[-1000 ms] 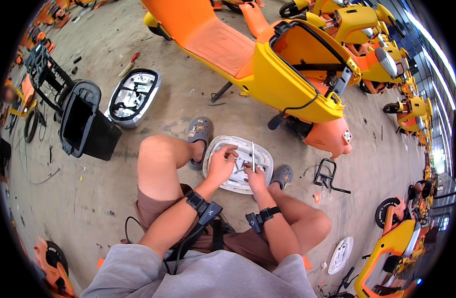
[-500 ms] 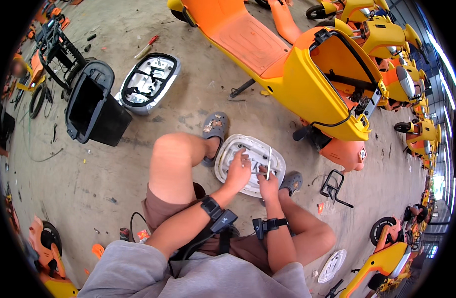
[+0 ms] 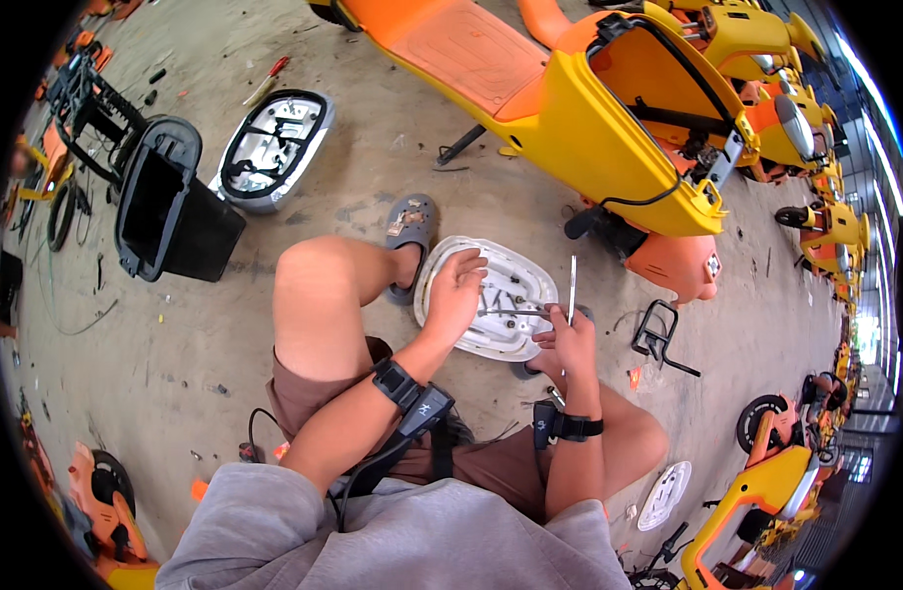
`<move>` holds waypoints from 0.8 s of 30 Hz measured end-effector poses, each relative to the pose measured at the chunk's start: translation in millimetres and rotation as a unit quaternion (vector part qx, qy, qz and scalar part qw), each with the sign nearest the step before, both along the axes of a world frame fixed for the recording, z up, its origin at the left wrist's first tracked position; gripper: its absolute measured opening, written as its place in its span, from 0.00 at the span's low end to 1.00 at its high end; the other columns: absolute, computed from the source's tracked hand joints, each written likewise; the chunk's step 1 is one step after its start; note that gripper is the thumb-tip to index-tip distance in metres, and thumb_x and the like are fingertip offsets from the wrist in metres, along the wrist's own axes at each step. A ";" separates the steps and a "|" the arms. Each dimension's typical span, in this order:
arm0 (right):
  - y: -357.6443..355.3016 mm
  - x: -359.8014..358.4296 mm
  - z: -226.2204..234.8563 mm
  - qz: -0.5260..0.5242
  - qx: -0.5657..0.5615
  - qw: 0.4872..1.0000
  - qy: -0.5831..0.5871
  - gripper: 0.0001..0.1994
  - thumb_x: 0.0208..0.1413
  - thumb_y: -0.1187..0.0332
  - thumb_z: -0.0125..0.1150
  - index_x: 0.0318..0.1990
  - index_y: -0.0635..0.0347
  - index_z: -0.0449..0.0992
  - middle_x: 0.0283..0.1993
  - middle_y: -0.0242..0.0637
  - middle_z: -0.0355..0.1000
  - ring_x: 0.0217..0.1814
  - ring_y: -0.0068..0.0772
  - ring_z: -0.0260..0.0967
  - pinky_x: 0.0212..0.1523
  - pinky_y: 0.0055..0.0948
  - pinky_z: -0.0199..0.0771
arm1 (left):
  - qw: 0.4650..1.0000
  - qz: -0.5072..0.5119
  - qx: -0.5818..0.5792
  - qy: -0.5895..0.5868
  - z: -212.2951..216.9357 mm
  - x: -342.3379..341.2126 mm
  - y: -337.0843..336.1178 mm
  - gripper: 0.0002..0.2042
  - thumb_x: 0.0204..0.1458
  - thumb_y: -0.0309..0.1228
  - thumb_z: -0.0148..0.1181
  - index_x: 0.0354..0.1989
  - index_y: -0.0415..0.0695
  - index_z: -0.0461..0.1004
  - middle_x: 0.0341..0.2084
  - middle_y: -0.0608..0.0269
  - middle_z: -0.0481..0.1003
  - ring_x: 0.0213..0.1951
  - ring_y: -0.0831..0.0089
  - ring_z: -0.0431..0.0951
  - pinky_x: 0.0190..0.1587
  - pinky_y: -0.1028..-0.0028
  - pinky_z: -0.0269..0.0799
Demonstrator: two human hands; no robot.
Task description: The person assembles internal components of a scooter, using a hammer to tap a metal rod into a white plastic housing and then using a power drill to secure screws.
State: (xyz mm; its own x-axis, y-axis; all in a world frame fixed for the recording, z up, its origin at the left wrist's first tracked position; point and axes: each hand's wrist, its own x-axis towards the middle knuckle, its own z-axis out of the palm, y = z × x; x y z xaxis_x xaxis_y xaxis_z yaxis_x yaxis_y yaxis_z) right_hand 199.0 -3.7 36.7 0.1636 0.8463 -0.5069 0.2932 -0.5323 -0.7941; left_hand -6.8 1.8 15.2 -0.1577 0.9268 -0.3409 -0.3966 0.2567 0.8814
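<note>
A white oval plastic panel [image 3: 518, 346] lies hollow side up between my feet, with ribs and small dark fittings inside. Over its left side hovers my left hand [image 3: 455, 297], fingers loosely stretched and apart, nothing visible in them. My right hand [image 3: 571, 341], at the panel's right edge, is closed on a slim metal T-handle wrench [image 3: 572, 280]. The wrench's bright bar stands up past my fingers, and its thin darker shaft reaches left across the panel toward my left hand. Whether the shaft tip touches anything is hard to see.
A yellow and orange scooter body [image 3: 589, 147] stands ahead. To the left are a black bin-like box [image 3: 191, 231] and a white and black oval lid [image 3: 276, 147]. A red-handled screwdriver [image 3: 268, 79] lies beyond. A black metal bracket [image 3: 656, 334] rests on the right.
My hands have moved apart: the right went rightward with the wrench, baring its shaft. My left hand shifted a little left, off the panel's middle. The whole view also shifted slightly.
</note>
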 end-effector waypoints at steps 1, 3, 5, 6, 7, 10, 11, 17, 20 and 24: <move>-0.8 -4.7 19.9 -0.004 -0.017 1.000 0.002 0.16 0.64 0.62 0.52 0.48 0.68 0.74 0.40 0.45 0.76 0.28 0.32 0.77 0.20 0.29 0.73 | 1.000 -0.006 -0.007 -0.006 -0.8 -0.6 -0.7 0.18 0.58 0.23 0.45 0.58 0.36 0.64 0.52 0.51 0.73 0.50 0.65 0.75 0.49 0.70 0.71; -7.2 -1.0 39.2 -0.019 -0.009 0.998 0.061 0.16 0.64 0.62 0.52 0.48 0.68 0.74 0.39 0.45 0.75 0.27 0.31 0.76 0.19 0.29 0.73 | 1.000 -0.010 -0.010 -0.011 -4.3 -1.3 -3.1 0.18 0.57 0.22 0.46 0.56 0.35 0.67 0.50 0.51 0.74 0.50 0.65 0.76 0.50 0.71 0.71; -14.2 7.7 58.3 -0.020 -0.007 0.995 0.102 0.15 0.64 0.62 0.52 0.49 0.67 0.74 0.37 0.43 0.75 0.25 0.30 0.74 0.21 0.28 0.73 | 0.993 -0.095 0.046 0.061 -26.2 -1.1 -4.3 0.17 0.57 0.22 0.47 0.54 0.34 0.69 0.49 0.51 0.75 0.49 0.66 0.76 0.51 0.71 0.71; -20.1 14.3 62.7 -0.019 0.007 0.992 0.127 0.15 0.64 0.62 0.52 0.48 0.66 0.74 0.37 0.42 0.75 0.25 0.29 0.74 0.22 0.26 0.72 | 0.982 -0.143 0.076 0.094 -32.2 3.2 -4.2 0.16 0.56 0.22 0.48 0.53 0.34 0.70 0.48 0.51 0.76 0.49 0.66 0.76 0.52 0.71 0.71; -27.1 24.6 67.2 -0.024 0.025 0.989 0.146 0.15 0.64 0.62 0.52 0.48 0.66 0.74 0.36 0.42 0.75 0.25 0.29 0.74 0.23 0.25 0.72 | 0.965 -0.192 0.077 0.161 -12.1 10.2 -5.9 0.15 0.57 0.25 0.51 0.51 0.34 0.72 0.46 0.52 0.77 0.49 0.67 0.76 0.54 0.70 0.69; -42.0 45.6 70.2 -0.048 0.011 0.977 0.210 0.14 0.64 0.62 0.53 0.48 0.63 0.74 0.35 0.38 0.75 0.25 0.26 0.74 0.25 0.19 0.68 | 0.895 -0.271 0.201 0.290 -12.7 14.7 -17.1 0.18 0.55 0.36 0.62 0.49 0.36 0.74 0.45 0.48 0.77 0.49 0.58 0.77 0.53 0.67 0.69; -44.8 46.5 81.9 -0.040 0.026 0.981 0.188 0.14 0.65 0.64 0.51 0.47 0.67 0.74 0.33 0.40 0.76 0.27 0.28 0.74 0.27 0.23 0.71 | 0.875 -0.311 0.217 0.300 2.5 14.1 -18.1 0.18 0.51 0.35 0.65 0.45 0.34 0.75 0.41 0.47 0.77 0.45 0.54 0.77 0.50 0.65 0.71; -66.1 60.7 123.2 -0.016 0.090 0.979 0.180 0.13 0.65 0.64 0.50 0.47 0.64 0.75 0.31 0.33 0.75 0.22 0.24 0.73 0.25 0.20 0.69 | 0.866 -0.310 0.247 0.305 38.1 29.3 -24.7 0.08 0.48 0.24 0.64 0.36 0.35 0.78 0.30 0.52 0.77 0.35 0.58 0.78 0.40 0.68 0.71; -79.7 64.6 126.9 -0.052 0.108 0.977 0.177 0.13 0.65 0.64 0.50 0.47 0.65 0.75 0.26 0.33 0.74 0.22 0.24 0.73 0.26 0.21 0.69 | 0.859 -0.283 0.275 0.326 40.4 33.0 -27.1 0.07 0.47 0.23 0.64 0.35 0.35 0.78 0.28 0.53 0.77 0.33 0.60 0.77 0.38 0.69 0.71; -92.1 59.9 130.7 -0.071 0.121 0.972 0.190 0.13 0.65 0.65 0.50 0.47 0.67 0.74 0.23 0.32 0.71 0.22 0.23 0.72 0.26 0.22 0.69 | 0.861 -0.287 0.283 0.311 41.1 31.0 -28.1 0.07 0.47 0.24 0.65 0.33 0.35 0.78 0.27 0.53 0.77 0.32 0.62 0.77 0.37 0.70 0.71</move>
State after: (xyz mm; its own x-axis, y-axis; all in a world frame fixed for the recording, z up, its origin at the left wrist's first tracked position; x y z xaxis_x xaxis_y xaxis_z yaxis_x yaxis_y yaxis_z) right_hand 259.0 -95.8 167.4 0.1280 0.9310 -0.3420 -0.1087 -0.3296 -0.9379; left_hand 24.2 -26.2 56.3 0.3923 0.9030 0.1749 0.2455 -0.2860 0.9262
